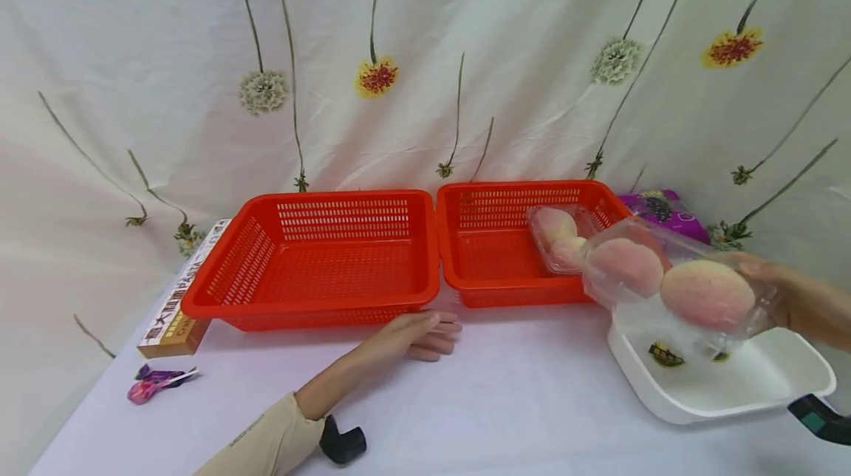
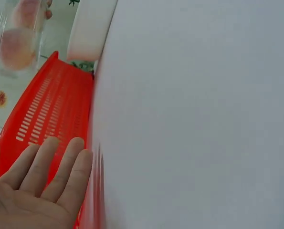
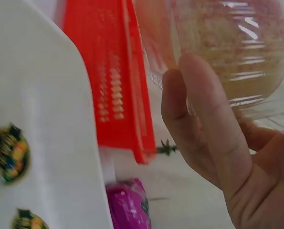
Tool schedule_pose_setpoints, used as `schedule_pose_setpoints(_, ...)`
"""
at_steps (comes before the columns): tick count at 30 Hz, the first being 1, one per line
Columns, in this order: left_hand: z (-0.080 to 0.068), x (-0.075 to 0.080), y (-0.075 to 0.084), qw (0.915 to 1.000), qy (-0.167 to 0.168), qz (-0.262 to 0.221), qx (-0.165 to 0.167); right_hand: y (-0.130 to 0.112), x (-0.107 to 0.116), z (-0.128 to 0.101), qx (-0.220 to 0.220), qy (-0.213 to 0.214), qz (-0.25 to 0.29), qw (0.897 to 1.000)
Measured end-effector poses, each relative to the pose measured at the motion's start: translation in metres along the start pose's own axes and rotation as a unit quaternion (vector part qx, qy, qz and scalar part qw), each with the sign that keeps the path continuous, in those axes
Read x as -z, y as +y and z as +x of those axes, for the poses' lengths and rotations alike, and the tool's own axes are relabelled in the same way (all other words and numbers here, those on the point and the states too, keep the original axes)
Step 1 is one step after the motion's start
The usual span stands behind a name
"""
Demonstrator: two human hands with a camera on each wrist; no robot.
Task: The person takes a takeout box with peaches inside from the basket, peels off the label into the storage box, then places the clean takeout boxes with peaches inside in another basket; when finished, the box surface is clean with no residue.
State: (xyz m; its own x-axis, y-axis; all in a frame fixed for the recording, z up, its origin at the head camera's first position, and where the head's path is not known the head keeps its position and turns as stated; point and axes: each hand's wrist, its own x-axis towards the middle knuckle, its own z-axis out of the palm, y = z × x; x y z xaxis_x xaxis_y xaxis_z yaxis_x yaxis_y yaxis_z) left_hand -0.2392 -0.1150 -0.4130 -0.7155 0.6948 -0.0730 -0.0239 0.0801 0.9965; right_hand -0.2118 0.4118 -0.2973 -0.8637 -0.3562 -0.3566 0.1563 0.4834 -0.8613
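Note:
My right hand (image 1: 771, 287) grips the end of a clear plastic pack of peaches (image 1: 705, 295), lifted over the white bin (image 1: 638, 380). In the right wrist view its fingers (image 3: 211, 119) press against the clear wrap with a peach behind it. Another pack of peaches (image 1: 557, 239) lies in the right red basket (image 1: 515, 294). My left hand (image 1: 415, 335) rests at the front of the left red basket (image 1: 306, 315), fingers nearly straight and holding nothing. The left wrist view shows its palm and spread fingers (image 2: 60, 171) beside red basket wall.
A long pasta box (image 1: 176, 335) leans left of the left basket. Two wrapped candies (image 1: 156, 383) lie on the table's left side. Behind the right basket sits a purple pack (image 1: 668, 213). Round stickers (image 3: 11, 152) mark the white bin's inside. A flowered curtain hangs behind.

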Motion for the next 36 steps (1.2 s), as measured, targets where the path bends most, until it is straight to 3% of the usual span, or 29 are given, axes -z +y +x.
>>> schedule_pose_setpoints(5, 0.017, -0.013, 0.004, 0.9964, -0.007, -0.084, -0.003, -0.003, 0.026, 0.012, 0.070, 0.054, 0.004, 0.996)
schedule_pose_setpoints(7, 0.022, -0.017, 0.006, 0.9933, 0.002, -0.115, -0.002, -0.009, 0.032, 0.021, 0.075, 0.066, -0.002, 0.995)
schedule_pose_setpoints(13, 0.032, -0.025, 0.006, 0.9861, 0.028, -0.163, -0.012, -0.032, 0.037, 0.055, 0.097, -0.001, 0.020, 0.995)
schedule_pose_setpoints(17, 0.038, -0.029, 0.004, 0.9847, 0.044, -0.168, -0.017, -0.048, 0.025, 0.075, 0.102, -0.038, 0.044, 0.993)
schedule_pose_setpoints(26, 0.044, -0.035, 0.004, 0.9817, 0.080, -0.171, -0.028, -0.094, -0.024, 0.117, 0.032, -0.025, 0.043, 0.998)
schedule_pose_setpoints(36, 0.042, -0.033, 0.005, 0.9811, 0.105, -0.160, -0.028, -0.130, -0.068, 0.157, 0.022, -0.045, 0.024, 0.998)
